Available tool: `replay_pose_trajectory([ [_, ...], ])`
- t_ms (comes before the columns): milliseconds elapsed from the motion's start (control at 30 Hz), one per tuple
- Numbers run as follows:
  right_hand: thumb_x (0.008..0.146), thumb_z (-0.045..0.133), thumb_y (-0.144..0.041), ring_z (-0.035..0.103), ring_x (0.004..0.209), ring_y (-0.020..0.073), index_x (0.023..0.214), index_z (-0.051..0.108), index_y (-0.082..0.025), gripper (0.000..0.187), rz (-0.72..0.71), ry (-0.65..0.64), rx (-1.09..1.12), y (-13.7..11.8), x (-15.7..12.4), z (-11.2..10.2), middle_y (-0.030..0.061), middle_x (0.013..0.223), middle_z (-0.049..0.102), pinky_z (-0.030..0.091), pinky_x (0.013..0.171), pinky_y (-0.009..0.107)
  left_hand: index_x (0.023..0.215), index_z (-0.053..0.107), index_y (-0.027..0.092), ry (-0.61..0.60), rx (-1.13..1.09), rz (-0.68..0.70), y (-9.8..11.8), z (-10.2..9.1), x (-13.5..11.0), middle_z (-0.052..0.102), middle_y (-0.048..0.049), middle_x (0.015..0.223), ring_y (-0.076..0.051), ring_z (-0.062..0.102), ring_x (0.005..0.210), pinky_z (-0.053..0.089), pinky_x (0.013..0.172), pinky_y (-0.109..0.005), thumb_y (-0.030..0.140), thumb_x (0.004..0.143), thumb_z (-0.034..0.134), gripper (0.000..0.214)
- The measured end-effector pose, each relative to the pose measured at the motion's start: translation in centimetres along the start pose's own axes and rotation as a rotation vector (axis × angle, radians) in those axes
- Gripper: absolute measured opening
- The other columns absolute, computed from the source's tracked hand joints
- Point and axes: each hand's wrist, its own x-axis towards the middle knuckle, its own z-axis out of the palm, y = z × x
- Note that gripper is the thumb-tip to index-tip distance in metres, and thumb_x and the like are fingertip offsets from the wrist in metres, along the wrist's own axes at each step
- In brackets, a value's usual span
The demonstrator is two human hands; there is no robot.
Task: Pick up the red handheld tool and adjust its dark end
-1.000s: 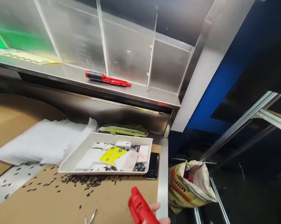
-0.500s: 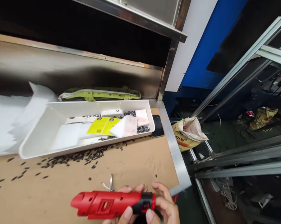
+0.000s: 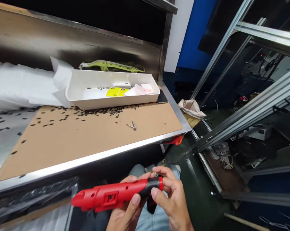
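A red plastic tool housing (image 3: 125, 192) with a black section and a red ring at its right end lies sideways in both hands, over my lap and in front of the bench. My left hand (image 3: 129, 210) grips its middle from below, thumb along the near side. My right hand (image 3: 172, 195) closes on the black end, its thumb and fingertips pressed around it; a small piece by the upper fingertips is too small to name. On the cardboard (image 3: 106, 131) beyond rests a small pair of metal nippers (image 3: 133, 126).
A long white bin (image 3: 116, 101) holds foam pieces and a yellow label (image 3: 116, 92). Many small black parts (image 3: 111, 110) are scattered before it. White foam sheets (image 3: 22, 83) are stacked left, a phone (image 3: 162, 97) lies right. A paper sack (image 3: 191, 110) and metal framing (image 3: 217, 57) stand beyond.
The view has tilted down and back, so the bench front edge and my lap now show. The red housing stays in both hands, now clear of the bench's front edge.
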Motion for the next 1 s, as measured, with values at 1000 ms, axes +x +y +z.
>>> replay_pose_trajectory([
  [1000,0.082,0.073,-0.039,0.055,0.127,0.0269,0.101,0.075,-0.026,0.024,-0.207,-0.089,-0.046,0.0,-6.3,-2.8,0.0074,0.131,0.062,0.039,0.111,0.042,0.102,0.063,0.032,-0.138,0.096,0.200,-1.2,-1.1,-4.3,0.075,0.0000,0.108,-0.031,0.059,0.123,0.033,0.117,-0.045,0.049,0.062,0.090,0.052],
])
